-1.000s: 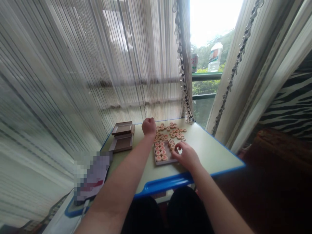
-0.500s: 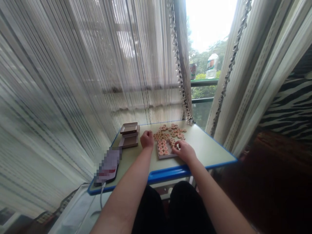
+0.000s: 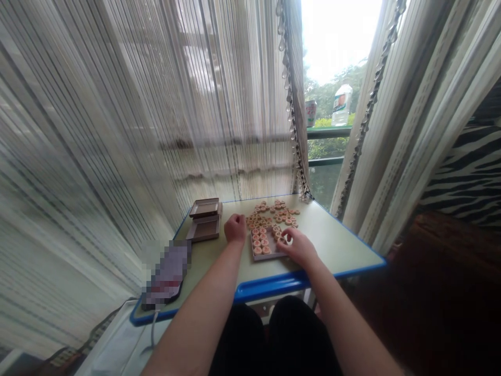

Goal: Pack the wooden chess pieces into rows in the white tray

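A shallow box (image 3: 270,257) stands on the table, with two columns of round wooden pieces (image 3: 265,242) with reddish marks at its left side. Further round pieces stand in a column right of them. My right hand (image 3: 299,246) reaches over the box's right part, thumb and fingers curled round a round piece (image 3: 282,241). My left hand (image 3: 236,228) is closed in a fist just left of the box; what it holds, if anything, is hidden. Behind the box many loose round pieces (image 3: 287,215) lie scattered on the table.
Two shallow trays (image 3: 205,228) stand at the table's back left. A blurred-out device (image 3: 166,277) with a cable lies at the left edge. The table (image 3: 336,250) has a blue rim. A bottle (image 3: 342,106) and a can (image 3: 310,113) stand at the window.
The view has shifted slightly. My right hand has come a little toward the front of the box's right column; my left hand remains closed beside the box.
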The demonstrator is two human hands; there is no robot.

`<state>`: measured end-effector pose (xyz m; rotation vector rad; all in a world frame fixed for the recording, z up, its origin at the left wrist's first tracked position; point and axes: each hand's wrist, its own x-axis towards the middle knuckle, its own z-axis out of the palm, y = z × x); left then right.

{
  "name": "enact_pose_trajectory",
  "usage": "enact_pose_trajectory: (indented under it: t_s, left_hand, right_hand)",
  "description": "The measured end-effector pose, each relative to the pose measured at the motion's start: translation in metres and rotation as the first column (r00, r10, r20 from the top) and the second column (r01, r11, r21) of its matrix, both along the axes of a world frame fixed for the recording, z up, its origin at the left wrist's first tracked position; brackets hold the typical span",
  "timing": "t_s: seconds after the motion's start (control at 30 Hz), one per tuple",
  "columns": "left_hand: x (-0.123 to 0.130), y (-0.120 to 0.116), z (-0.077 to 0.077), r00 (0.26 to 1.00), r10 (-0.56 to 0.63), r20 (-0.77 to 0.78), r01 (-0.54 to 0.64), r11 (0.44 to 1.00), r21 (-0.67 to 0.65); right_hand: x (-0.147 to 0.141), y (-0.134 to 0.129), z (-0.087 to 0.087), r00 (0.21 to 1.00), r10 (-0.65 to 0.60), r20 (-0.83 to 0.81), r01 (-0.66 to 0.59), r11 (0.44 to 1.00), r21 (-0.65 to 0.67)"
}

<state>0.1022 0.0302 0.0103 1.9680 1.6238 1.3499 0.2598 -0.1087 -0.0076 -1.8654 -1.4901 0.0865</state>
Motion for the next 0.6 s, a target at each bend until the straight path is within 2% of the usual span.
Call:
enact_pose_trajectory:
  t_s: [0.17,0.27,0.33,0.4,0.5,0.6]
  left_hand:
    - [0.001,0.001,0.0,1.0,0.007,0.022,-0.007,1.0,0.012]
    - [0.002,0.001,-0.001,0.999,0.018,0.041,-0.018,1.0,0.014]
    - [0.003,0.001,-0.001,0.999,0.02,0.037,-0.02,1.0,0.008]
    - [0.003,0.0,-0.001,1.0,0.019,0.023,-0.02,1.0,0.006]
    - [0.002,-0.002,0.0,1.0,0.012,0.002,-0.012,1.0,0.014]
    - [0.003,-0.003,0.001,1.0,0.006,-0.024,-0.006,1.0,0.009]
  right_hand:
    - [0.002,0.0,0.001,1.0,-0.022,0.0,0.022,0.999,0.045]
    - [0.01,0.002,0.001,0.978,-0.206,-0.014,0.206,0.972,0.113]
    - [0.017,0.005,0.001,0.934,-0.358,-0.007,0.358,0.932,0.063]
    - [0.022,0.009,0.0,0.902,-0.43,0.031,0.431,0.901,-0.048]
    - [0.024,0.015,0.0,0.902,-0.423,0.082,0.431,0.885,-0.175]
    - [0.023,0.017,0.0,0.899,-0.432,0.072,0.438,0.877,-0.198]
